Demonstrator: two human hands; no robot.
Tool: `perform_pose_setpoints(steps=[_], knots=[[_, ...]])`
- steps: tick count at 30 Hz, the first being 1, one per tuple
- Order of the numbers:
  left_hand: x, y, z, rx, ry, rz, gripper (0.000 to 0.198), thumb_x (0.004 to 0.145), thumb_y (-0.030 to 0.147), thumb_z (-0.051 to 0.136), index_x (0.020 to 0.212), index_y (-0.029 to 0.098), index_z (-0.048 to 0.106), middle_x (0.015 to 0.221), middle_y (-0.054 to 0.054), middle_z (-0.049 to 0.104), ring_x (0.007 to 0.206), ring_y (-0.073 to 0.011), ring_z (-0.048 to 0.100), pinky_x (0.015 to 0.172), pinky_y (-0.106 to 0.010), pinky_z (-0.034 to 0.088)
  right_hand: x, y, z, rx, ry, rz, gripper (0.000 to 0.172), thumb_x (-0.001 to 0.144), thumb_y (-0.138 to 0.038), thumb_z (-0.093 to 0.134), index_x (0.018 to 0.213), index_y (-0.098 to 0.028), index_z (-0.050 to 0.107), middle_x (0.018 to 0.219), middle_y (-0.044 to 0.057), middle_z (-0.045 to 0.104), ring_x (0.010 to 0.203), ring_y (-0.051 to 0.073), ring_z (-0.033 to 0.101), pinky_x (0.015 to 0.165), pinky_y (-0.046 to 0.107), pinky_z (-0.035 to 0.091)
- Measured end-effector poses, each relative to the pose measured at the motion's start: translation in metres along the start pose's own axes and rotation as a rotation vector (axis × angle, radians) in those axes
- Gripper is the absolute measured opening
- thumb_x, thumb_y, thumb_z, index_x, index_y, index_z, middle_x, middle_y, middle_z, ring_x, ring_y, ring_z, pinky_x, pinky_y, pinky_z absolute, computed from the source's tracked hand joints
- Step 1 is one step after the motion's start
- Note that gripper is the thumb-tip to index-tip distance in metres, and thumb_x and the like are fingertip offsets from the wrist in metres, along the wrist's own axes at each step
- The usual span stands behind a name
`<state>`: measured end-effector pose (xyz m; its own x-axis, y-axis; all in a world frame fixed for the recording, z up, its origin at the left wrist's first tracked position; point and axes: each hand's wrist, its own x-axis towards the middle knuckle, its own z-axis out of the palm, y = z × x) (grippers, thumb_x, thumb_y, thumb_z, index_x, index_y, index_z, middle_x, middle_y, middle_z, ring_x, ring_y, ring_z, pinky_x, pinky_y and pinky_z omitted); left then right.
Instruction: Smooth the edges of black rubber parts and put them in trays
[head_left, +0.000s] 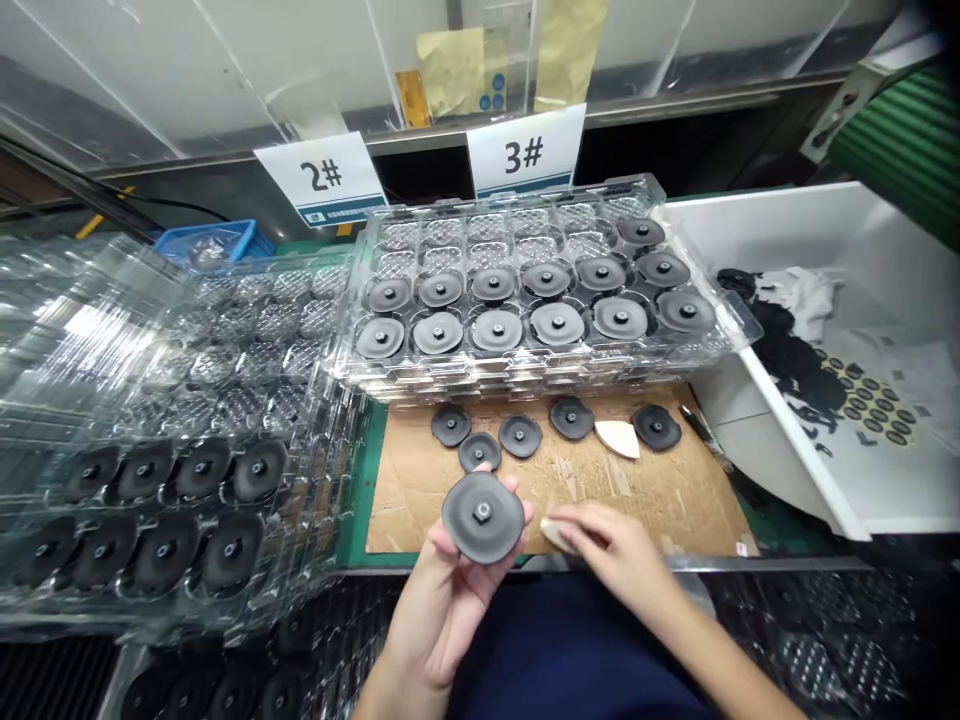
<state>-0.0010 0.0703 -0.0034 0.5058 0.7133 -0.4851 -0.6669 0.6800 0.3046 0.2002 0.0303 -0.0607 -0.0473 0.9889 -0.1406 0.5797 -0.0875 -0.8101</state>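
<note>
The left hand (439,610) cradles a dark grey rubber disc (480,525) with a metal hex nut at its centre, nut facing up, fingers curled behind the rim and the disc sitting flat toward the camera. The right hand (611,545) pinches a pale beige wedge-shaped pad (559,535), probably sponge, though the material is hard to tell. The hands are apart but close, with the pad just beside the disc's right edge and not clearly touching it. Both are held over the near edge of a scuffed cardboard sheet (675,510) lying on a green mat (354,525). Five more dark discs (520,435) sit on the cardboard, spaced out in a loose row at the far side, and a second pale wedge (619,438) lies among them on the right. A slim dark tool (697,425) lies just off the cardboard's right edge. Farther on is a stack of transparent plastic trays (352,350) with grey discs in the near pockets, the far pockets mostly bare - labels "2#" (322,178) and "3#" (525,150) stand behind it. More trays (172,510) to the left hold darker discs. On the right a white bin (825,230) holds dark rubber scraps (795,365) and a white cloth (795,300) - a blue crate (210,243) sits far left.
</note>
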Motion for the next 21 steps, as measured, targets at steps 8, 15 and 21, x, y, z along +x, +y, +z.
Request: perform_pose_setpoints(steps=[8,15,21], knots=[[0.017,-0.011,0.012,-0.073,0.001,-0.018,0.026,0.070,0.036,0.063,0.093,0.026,0.070,0.112,-0.003,0.066,0.109,-0.0250,0.056,0.094,-0.032,0.045,0.007,-0.049,-0.026,0.150,0.165,0.049,0.021,0.087,-0.027,0.048,0.102,-0.022,0.062,0.099,0.004,0.065,0.088,0.017,0.060,0.073,0.026,0.049],[0.006,-0.019,0.022,0.193,0.205,0.226,0.050,0.069,0.021,0.069,0.116,0.029,0.055,0.105,-0.004,0.068,0.095,-0.0188,0.064,0.080,-0.025,0.053,0.023,-0.123,-0.049,0.174,-0.158,-0.343,0.022,0.086,-0.011,0.046,0.101,-0.018,0.061,0.092,0.002,0.063,0.084,0.011,0.057,0.077,0.020,0.043],[0.005,-0.007,0.031,0.212,0.196,0.310,0.053,0.069,0.023,0.068,0.119,0.034,0.052,0.106,-0.001,0.068,0.098,-0.0200,0.063,0.082,-0.026,0.052,0.019,-0.121,-0.045,0.112,-0.352,-0.399,0.020,0.087,-0.014,0.045,0.093,-0.016,0.064,0.089,0.003,0.063,0.079,0.012,0.057,0.072,0.021,0.043]])
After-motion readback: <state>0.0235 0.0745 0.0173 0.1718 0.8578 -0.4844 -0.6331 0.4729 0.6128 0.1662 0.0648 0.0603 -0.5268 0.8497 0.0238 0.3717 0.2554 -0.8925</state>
